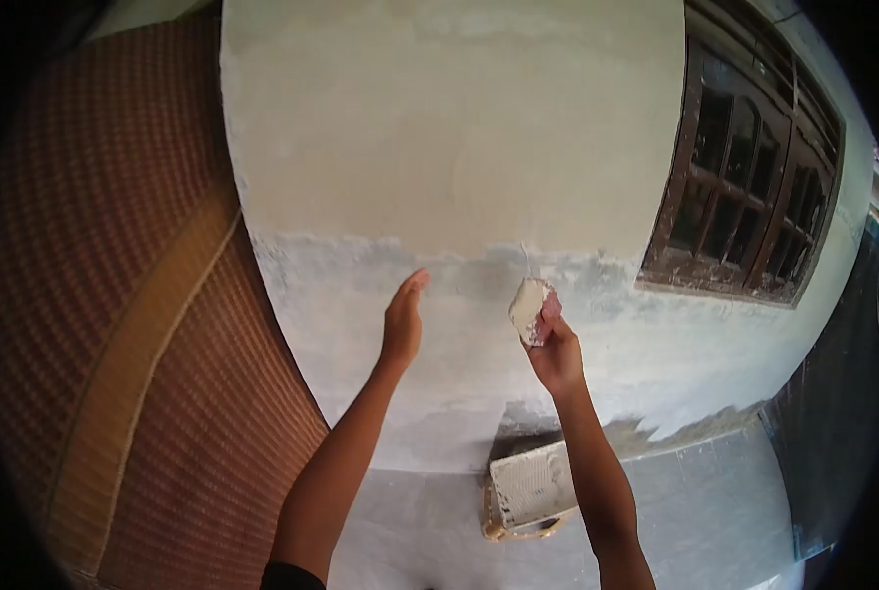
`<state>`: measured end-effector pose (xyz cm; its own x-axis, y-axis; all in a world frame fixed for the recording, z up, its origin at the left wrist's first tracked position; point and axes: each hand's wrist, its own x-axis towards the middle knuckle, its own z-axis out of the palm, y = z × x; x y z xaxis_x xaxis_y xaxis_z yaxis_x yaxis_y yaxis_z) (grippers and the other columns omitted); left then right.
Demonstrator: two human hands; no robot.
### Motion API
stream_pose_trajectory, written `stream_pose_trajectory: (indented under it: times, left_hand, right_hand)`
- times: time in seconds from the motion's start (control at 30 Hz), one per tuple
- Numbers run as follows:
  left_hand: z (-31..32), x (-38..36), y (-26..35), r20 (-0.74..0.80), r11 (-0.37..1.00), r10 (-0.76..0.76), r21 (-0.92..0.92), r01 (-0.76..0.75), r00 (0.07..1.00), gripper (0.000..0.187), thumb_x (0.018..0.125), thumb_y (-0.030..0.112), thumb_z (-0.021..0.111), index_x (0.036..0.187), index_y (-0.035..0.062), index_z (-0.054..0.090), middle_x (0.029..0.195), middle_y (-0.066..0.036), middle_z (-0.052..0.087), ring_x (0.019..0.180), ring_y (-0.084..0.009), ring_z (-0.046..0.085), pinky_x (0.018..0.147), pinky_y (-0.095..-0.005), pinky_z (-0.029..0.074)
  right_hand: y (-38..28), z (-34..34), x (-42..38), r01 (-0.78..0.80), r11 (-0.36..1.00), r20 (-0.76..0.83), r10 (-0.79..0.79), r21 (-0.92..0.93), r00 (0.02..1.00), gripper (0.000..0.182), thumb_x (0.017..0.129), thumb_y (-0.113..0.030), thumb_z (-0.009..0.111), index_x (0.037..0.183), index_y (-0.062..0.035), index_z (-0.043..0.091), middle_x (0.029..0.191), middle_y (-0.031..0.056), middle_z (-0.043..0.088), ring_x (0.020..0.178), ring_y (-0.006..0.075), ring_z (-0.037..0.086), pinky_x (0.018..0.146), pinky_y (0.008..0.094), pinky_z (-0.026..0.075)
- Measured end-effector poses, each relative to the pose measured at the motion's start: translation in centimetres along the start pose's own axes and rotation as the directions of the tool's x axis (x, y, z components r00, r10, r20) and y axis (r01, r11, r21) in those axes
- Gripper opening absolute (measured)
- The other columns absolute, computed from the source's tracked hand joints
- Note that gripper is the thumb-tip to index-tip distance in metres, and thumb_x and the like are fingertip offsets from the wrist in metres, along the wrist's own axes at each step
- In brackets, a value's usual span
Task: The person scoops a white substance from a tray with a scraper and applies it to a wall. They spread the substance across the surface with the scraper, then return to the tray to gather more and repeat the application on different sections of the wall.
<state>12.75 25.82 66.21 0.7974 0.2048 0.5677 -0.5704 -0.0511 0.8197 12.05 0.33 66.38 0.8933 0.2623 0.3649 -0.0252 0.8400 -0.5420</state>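
Note:
My right hand [559,355] grips a flat, roughly palm-sized pad [529,307], its face crusted with cream-white paint and dark red showing along one side. The thumb presses on the red part, and the pad is raised in front of the wall [459,344]. To the left, my left hand [404,320] is held up with its fingers stretched out and nothing in it. Behind both hands, the wall is cream above and patchy white and grey below, with a rough line where they meet.
A brown framed window [749,162] with dark panes is set in the wall at the right. Woven matting [115,197] covers the left side. Below my right forearm, a paint-stained ribbed tray [533,485] rests on a small stool [494,531], over a grey floor [695,511].

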Motion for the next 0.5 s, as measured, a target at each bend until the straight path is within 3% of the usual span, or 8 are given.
stream_pose_trajectory:
  times: [0.03,0.23,0.27,0.4,0.5]
  left_hand:
    - [-1.1,1.3,1.8,-0.036,0.999,0.048,-0.02,-0.049,0.998,0.045,0.105,0.029,0.036,0.134,-0.0023,0.051,0.133,-0.016,0.057,0.128,-0.0242,0.049,0.109,-0.0337,0.033]
    - [-6.7,7.7,12.7,-0.052,0.978,0.205,0.045,-0.203,0.977,0.045,0.104,0.025,0.034,0.136,-0.003,0.048,0.136,-0.018,0.053,0.132,-0.0255,0.046,0.112,-0.0345,0.031]
    - [-7.6,8.9,13.5,-0.032,0.966,0.241,0.104,-0.237,0.97,0.049,0.103,0.034,0.032,0.139,0.0038,0.047,0.137,-0.012,0.053,0.131,-0.0231,0.044,0.112,-0.0391,0.028]
    - [-10.1,13.0,16.4,-0.035,0.938,0.332,0.119,-0.326,0.943,0.048,0.103,0.032,0.032,0.139,0.0034,0.047,0.137,-0.012,0.053,0.131,-0.0231,0.044,0.112,-0.0391,0.028]
    - [-11.5,15.6,18.7,-0.065,0.923,0.372,0.13,-0.362,0.926,0.044,0.103,0.025,0.037,0.136,-0.0022,0.048,0.136,-0.018,0.053,0.133,-0.0247,0.045,0.113,-0.0345,0.029]
  right_hand:
    - [-0.1,2.1,1.1,0.02,1.0,0.02,-0.021,0.008,1.0,0.045,0.095,-0.012,0.055,0.139,-0.0075,0.045,0.131,0.0031,0.056,0.119,0.0187,0.054,0.104,0.0369,0.043]
    - [-0.5,11.6,8.0,0.045,0.999,0.102,-0.045,0.008,0.994,0.041,0.095,-0.009,0.052,0.135,-0.0026,0.047,0.132,0.0047,0.056,0.121,0.0186,0.053,0.102,0.0347,0.044]
    - [-0.6,13.5,8.7,0.08,0.995,0.123,-0.072,-0.06,0.99,0.041,0.095,-0.011,0.052,0.136,-0.003,0.047,0.131,0.0049,0.056,0.121,0.0181,0.053,0.101,0.0346,0.043]
    - [-1.3,18.6,13.9,0.166,0.966,0.191,-0.128,-0.197,0.973,0.042,0.096,-0.011,0.052,0.137,-0.0035,0.046,0.132,0.0057,0.055,0.12,0.0178,0.053,0.101,0.034,0.043]
    - [-1.7,22.0,17.7,0.228,0.932,0.2,-0.175,-0.282,0.964,0.042,0.097,-0.01,0.05,0.137,-0.0019,0.045,0.132,0.0072,0.055,0.119,0.0181,0.054,0.1,0.033,0.044]
